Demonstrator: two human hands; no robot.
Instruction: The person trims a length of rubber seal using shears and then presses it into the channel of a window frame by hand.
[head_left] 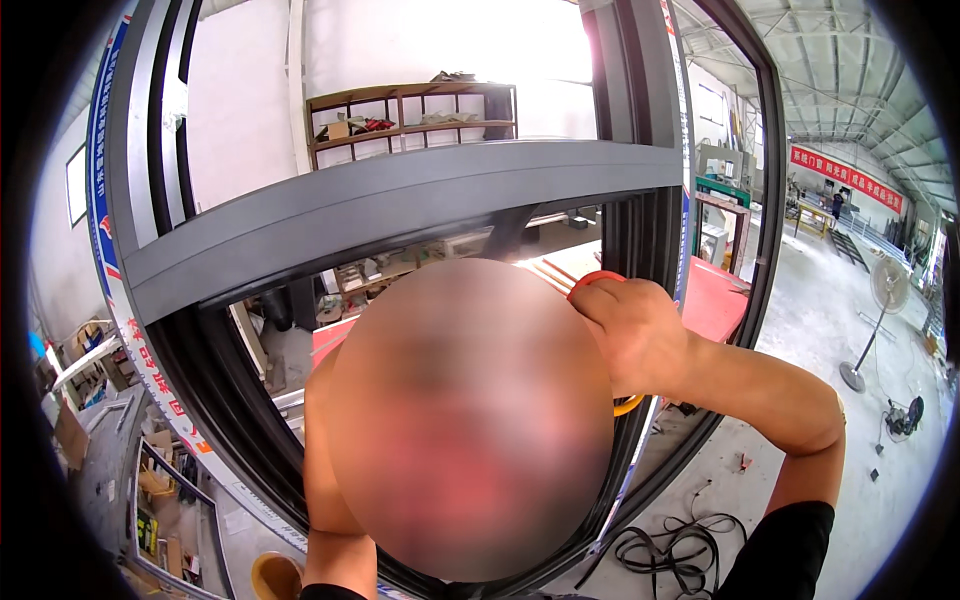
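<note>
At the frame's point(400, 205) right edge, right hand point(635, 335) grips a red-handled tool point(597, 281).

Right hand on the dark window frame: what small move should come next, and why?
Probably slide the right hand a little further down the dark window frame. It grips a red and yellow-handled tool against the frame's right upright; the left hand is hidden behind a blurred patch.
</note>
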